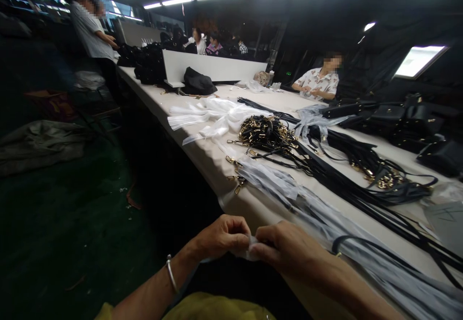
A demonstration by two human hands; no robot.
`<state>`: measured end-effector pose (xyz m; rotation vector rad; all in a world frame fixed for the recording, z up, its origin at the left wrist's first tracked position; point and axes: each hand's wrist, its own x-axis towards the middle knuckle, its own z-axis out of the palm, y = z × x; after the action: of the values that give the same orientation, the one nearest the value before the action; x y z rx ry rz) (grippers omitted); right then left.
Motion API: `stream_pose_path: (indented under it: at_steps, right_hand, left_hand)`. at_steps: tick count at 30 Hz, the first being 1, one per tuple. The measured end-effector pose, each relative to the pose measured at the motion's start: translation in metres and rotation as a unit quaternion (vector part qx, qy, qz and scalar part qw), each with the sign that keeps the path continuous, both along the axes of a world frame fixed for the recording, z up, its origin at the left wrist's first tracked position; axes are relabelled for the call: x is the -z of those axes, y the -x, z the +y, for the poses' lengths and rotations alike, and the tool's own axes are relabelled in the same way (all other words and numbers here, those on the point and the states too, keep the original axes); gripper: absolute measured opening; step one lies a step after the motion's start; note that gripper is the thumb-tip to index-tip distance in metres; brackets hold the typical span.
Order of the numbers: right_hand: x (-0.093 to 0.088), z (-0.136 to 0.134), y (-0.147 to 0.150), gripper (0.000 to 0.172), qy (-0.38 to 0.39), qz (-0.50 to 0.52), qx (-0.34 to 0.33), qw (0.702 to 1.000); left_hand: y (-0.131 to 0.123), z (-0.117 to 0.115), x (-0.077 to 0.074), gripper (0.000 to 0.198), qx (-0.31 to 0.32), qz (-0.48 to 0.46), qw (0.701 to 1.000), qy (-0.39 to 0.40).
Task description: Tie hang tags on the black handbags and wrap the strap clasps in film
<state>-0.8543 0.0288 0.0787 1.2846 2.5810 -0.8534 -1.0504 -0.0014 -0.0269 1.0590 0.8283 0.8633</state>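
My left hand [221,237] and my right hand [285,247] meet at the near edge of the white table [202,153], both with fingers pinched on a thin clear plastic sleeve [249,248] between them. A silver bangle sits on my left wrist. The sleeve's end is mostly hidden by my fingers. Just beyond my right hand lie long black straps in clear sleeves [361,243]. A heap of black straps with gold clasps [267,134] rests further along the table.
White plastic sleeves [213,115] lie piled past the clasps. Black bags [405,120] stand at the right, more bags [197,83] by a white divider. A seated person [320,81] works across the table; another person [90,31] stands far left. Dark floor lies left.
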Motion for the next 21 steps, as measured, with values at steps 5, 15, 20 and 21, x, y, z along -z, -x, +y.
stream_pose_path:
  at_steps: [5,15,20,21]
  right_hand:
    - [-0.002,0.020,-0.048,0.038,0.204,0.076,0.064,0.974]
    - [-0.015,0.012,-0.047,0.031,-0.015,-0.038,0.049,0.998]
    - [-0.004,0.003,-0.021,0.023,-0.147,-0.111,-0.001,0.983]
    - [-0.002,0.002,-0.016,0.023,-0.159,-0.118,-0.006,0.980]
  left_hand:
    - [0.018,-0.002,0.009,0.032,-0.067,0.034,0.997,-0.011]
    - [-0.003,-0.002,0.015,0.024,-0.052,-0.021,0.998,0.021]
    - [-0.013,0.000,0.016,0.025,-0.043,-0.047,0.998,0.025]
    - [-0.014,0.000,0.018,0.026,-0.040,-0.045,0.998,0.026]
